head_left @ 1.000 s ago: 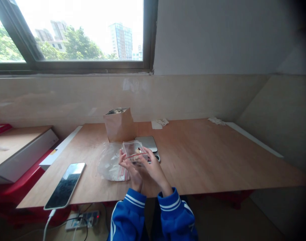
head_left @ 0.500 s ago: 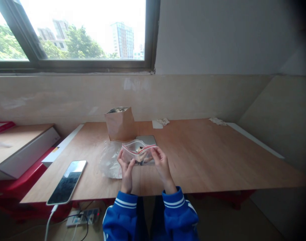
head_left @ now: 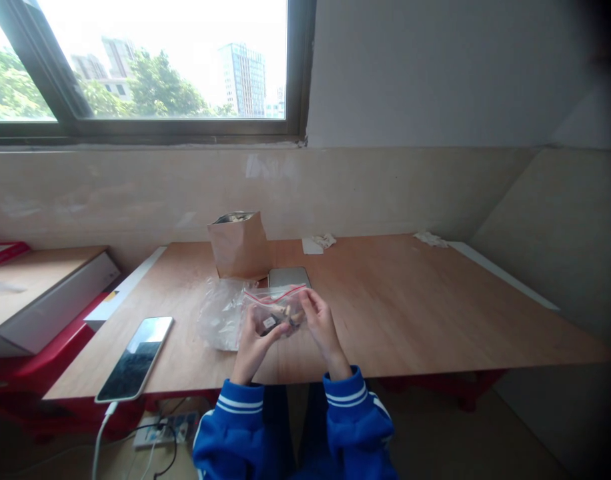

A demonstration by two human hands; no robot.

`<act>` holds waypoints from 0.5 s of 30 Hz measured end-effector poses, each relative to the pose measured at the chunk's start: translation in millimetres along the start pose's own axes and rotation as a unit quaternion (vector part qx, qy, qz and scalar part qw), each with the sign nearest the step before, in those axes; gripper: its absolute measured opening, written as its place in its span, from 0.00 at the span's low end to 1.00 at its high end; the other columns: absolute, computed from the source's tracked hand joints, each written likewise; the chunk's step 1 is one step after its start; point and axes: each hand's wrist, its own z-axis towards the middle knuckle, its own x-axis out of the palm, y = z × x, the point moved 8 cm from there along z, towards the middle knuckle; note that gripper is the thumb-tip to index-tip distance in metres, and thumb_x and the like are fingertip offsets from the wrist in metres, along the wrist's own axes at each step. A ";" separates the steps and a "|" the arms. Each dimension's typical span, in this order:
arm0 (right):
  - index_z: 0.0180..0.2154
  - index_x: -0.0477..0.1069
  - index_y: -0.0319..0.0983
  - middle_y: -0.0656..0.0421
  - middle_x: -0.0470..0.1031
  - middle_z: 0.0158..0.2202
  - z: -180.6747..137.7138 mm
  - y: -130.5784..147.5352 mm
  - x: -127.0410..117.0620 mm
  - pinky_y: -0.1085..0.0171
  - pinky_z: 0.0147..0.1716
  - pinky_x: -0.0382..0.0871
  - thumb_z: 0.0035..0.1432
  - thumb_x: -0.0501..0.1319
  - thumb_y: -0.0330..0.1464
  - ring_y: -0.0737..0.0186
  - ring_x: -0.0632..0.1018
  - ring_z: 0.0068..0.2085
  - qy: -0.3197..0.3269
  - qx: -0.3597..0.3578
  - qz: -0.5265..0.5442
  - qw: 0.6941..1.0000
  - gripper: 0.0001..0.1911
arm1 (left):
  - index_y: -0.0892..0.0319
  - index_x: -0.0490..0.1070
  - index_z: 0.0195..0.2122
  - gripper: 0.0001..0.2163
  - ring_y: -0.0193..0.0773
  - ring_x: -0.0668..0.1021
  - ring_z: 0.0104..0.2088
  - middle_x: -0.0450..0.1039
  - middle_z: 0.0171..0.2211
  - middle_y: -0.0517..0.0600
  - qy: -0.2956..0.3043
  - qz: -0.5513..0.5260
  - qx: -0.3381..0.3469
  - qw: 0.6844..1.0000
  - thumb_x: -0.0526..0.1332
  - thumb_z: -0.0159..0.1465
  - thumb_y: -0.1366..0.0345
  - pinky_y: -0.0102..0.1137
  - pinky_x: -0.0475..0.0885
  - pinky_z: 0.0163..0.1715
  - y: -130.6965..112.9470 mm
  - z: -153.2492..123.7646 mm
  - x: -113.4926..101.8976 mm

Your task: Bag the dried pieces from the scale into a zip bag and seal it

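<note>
Between my hands is a small clear zip bag with a red line along its top edge. Inside it are several small pale and dark pieces, too small to name. My left hand grips the bag's lower left part, thumb across the front. At the upper right corner, my right hand pinches the bag's edge. A larger crumpled clear plastic bag lies on the table just left of my left hand. Behind the zip bag is a flat grey device, partly covered by it.
An upright brown paper bag, open at the top, stands at the back of the wooden table. A phone with a white cable lies at the front left. White paper and a crumpled piece lie along the back edge.
The zip bag's mouth, parted before, now looks closer together. My left hand has shifted lower onto the bag's body, and the pieces inside show more plainly.
</note>
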 end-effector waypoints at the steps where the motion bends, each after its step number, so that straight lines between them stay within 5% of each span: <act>1: 0.39 0.72 0.39 0.53 0.79 0.40 0.4 0.6 -3.0 0.61 0.40 0.74 0.60 0.53 0.47 0.56 0.79 0.42 -0.010 -0.005 -0.002 1.000 0.20 | 0.57 0.66 0.49 0.24 0.47 0.75 0.50 0.73 0.48 0.56 -0.027 0.010 0.007 1.000 0.69 0.51 0.65 0.43 0.70 0.51 -0.9 0.9 -5.1; 4: 0.39 0.72 0.38 0.53 0.79 0.38 0.9 1.5 -8.4 0.61 0.37 0.74 0.59 0.55 0.48 0.56 0.79 0.39 -0.025 -0.007 0.008 1.000 0.20 | 0.56 0.67 0.50 0.23 0.46 0.74 0.51 0.73 0.50 0.56 -0.063 0.018 0.024 0.998 0.68 0.53 0.65 0.42 0.68 0.53 -5.0 2.8 -13.4; 15: 0.35 0.72 0.39 0.55 0.78 0.38 -0.5 16.2 -22.4 0.61 0.46 0.70 0.62 0.52 0.45 0.58 0.78 0.42 -0.071 -0.053 -0.042 0.995 0.18 | 0.57 0.69 0.52 0.23 0.49 0.73 0.54 0.72 0.52 0.55 -0.021 -0.041 -0.014 0.999 0.67 0.54 0.64 0.43 0.69 0.53 -9.9 6.3 0.4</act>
